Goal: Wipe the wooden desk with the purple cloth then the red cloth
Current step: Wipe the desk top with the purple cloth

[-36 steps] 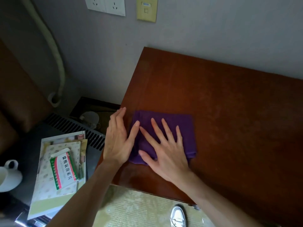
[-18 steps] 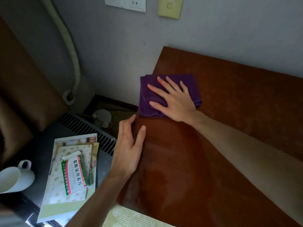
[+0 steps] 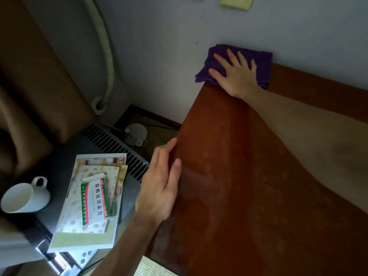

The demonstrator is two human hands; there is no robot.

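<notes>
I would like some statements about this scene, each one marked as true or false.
1. The right hand lies flat on the purple cloth. True.
2. The purple cloth sits at the near edge of the wooden desk. False: it is at the far left corner, against the wall.
3. The left hand rests on the left edge of the desk. True.
4. The left hand holds a red cloth. False: it holds nothing, and no red cloth is in view.
5. The white cup stands on the desk. False: it is on the dark surface to the left of the desk.
</notes>
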